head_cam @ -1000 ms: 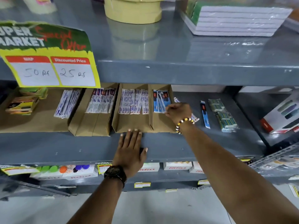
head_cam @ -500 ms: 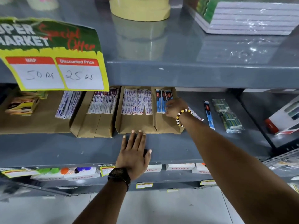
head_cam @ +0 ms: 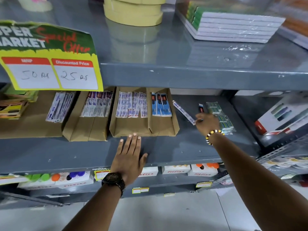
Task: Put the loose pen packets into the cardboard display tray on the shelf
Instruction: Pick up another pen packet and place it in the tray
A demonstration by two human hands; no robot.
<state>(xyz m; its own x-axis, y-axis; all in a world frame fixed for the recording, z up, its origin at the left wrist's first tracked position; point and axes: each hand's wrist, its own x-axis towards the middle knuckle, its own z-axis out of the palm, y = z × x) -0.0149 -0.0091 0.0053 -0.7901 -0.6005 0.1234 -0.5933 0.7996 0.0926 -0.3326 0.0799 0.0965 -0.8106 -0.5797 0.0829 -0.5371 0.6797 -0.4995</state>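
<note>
The cardboard display tray [head_cam: 175, 124] stands on the middle shelf, with white packets [head_cam: 131, 106] in its left slot and blue pen packets [head_cam: 161, 105] in its right slot. Two loose packets lie on the shelf to its right: a white one [head_cam: 183, 112] and a blue one with a red-black top [head_cam: 201, 108]. My right hand [head_cam: 207, 123] rests over the blue packet's lower end, fingertips by the white packet's tip; its grip is hidden. My left hand [head_cam: 129, 157] lies flat on the shelf, fingertips touching the tray's front wall.
More cardboard trays of packets [head_cam: 93, 105] stand to the left. A green wrapped bundle [head_cam: 220, 115] lies just right of my right hand, and a white box [head_cam: 283, 114] further right. A price sign [head_cam: 50, 64] hangs from the upper shelf [head_cam: 200, 75].
My right hand has left the tray's right slot and moved right, onto the loose packets on the shelf. My left hand has stayed at the tray's front.
</note>
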